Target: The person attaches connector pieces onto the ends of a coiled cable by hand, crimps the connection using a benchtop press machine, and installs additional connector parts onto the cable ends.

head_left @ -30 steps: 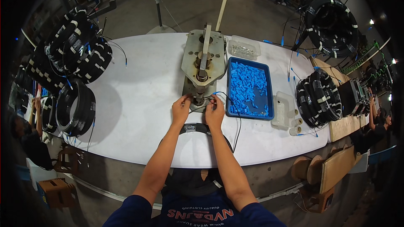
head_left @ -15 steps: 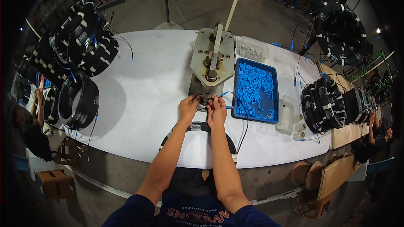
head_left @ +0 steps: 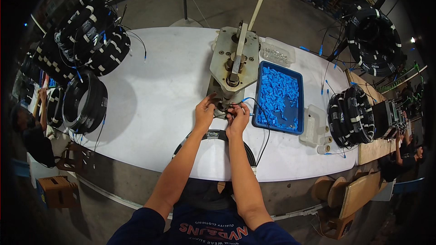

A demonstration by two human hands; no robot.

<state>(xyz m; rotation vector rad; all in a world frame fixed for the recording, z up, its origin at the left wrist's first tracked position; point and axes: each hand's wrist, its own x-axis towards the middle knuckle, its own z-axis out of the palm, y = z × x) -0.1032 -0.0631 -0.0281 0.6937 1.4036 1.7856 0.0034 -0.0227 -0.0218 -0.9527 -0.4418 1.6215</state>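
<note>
A grey metal hand press (head_left: 234, 59) with a lever stands at the middle of the white table. At the foot of the press, my left hand (head_left: 205, 115) has its fingers bent at the left side of the ram; what they pinch is too small to make out. Opposite it, my right hand (head_left: 238, 121) closes on a thin black cable (head_left: 269, 131) with a blue connector (head_left: 248, 100) beside the fingers. The cable runs down to a black cable coil (head_left: 216, 134) lying on the table under my forearms.
Right of the press are a blue tray (head_left: 300, 109) of small blue parts, a clear box (head_left: 286, 47) and another clear container (head_left: 310, 131). Black cable coils (head_left: 84, 104) stand at the left; more coils (head_left: 352, 115) are at the right. Co-workers sit at both sides.
The view has shifted slightly. My right hand has turned a little and its fingers have opened somewhat around the cable. My left fingers have lifted slightly at the press.
</note>
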